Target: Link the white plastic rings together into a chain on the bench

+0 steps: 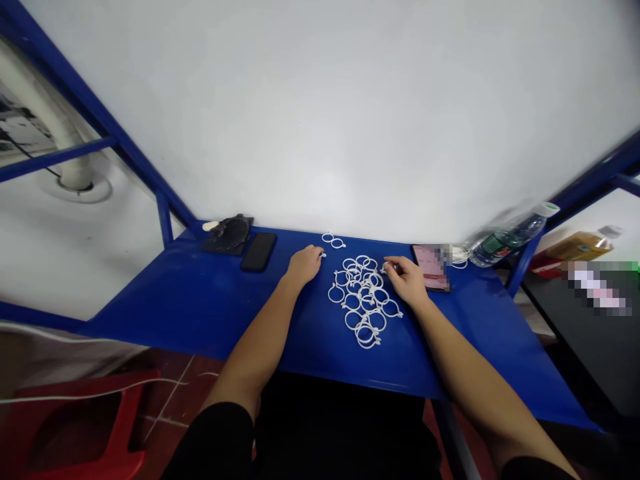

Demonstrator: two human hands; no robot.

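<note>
Many white plastic curtain rings (pixel 371 301), each with a small eyelet knob, lie in a loose, overlapping heap on the blue tabletop (pixel 200 303). Beyond the heap, near the wall, two more rings (pixel 338 244) lie side by side. My left hand (pixel 304 265) is closed at the left of the heap, just short of that pair; a white knob of a ring shows at its fingertips, the rest hidden by the hand. At the heap's right edge my right hand (pixel 404 277) pinches a ring, of which only a small white part shows.
To the left lie a black phone (pixel 259 252) and a crumpled black plastic bag (pixel 231 235). A lit phone (pixel 431 268), a white cable (pixel 459 256) and a clear bottle (pixel 513 237) are at the right. A white wall (pixel 330 120) closes off the back; a red stool (pixel 110 440) stands below left.
</note>
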